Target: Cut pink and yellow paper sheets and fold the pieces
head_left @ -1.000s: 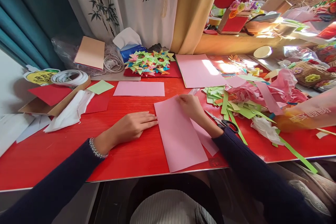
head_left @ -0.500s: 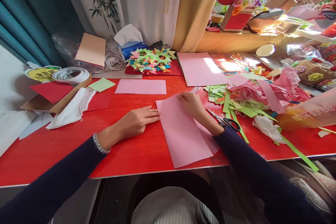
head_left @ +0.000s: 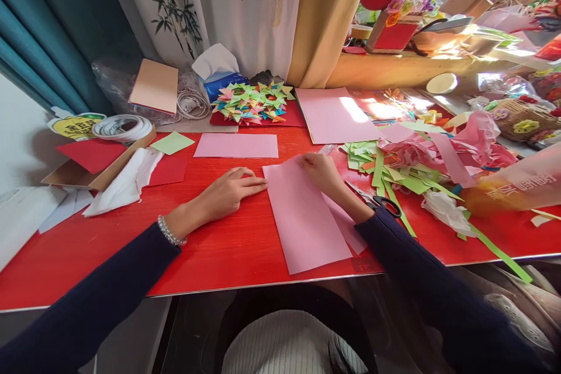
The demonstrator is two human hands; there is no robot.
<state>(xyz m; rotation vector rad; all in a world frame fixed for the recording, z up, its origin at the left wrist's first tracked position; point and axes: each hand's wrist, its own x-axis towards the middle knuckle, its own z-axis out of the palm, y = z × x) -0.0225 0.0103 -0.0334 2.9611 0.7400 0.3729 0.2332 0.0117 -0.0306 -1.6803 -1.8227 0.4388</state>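
Pink paper, head view. The sheet (head_left: 304,222) lies slantwise on the red table (head_left: 210,269), running from the right fingers back towards the body. Right hand (head_left: 321,172): fingers curled down onto the sheet's far end, thumb hidden; whether they pinch or merely press, cannot tell from this angle. Left hand (head_left: 225,191): fingers loose and grasping nothing, tips at the sheet's left edge. A second pink layer (head_left: 345,225) shows past the sheet's right edge, below the right fingers and beside the wrist. Scissors (head_left: 376,201) lie right of that wrist; green scraps (head_left: 407,180) farther right. Pink strip (head_left: 236,145) beyond the left fingers.

Handling, my judgement: keep the right fingers steady at the far end, let the left tips guide the edge lightly without buckling it, and keep both layers flat before any firm pressure.

Against half a second ago: left fingers more bent, knuckles raised where the hand lay flatter. Right hand little altered, at the same end of the sheet.
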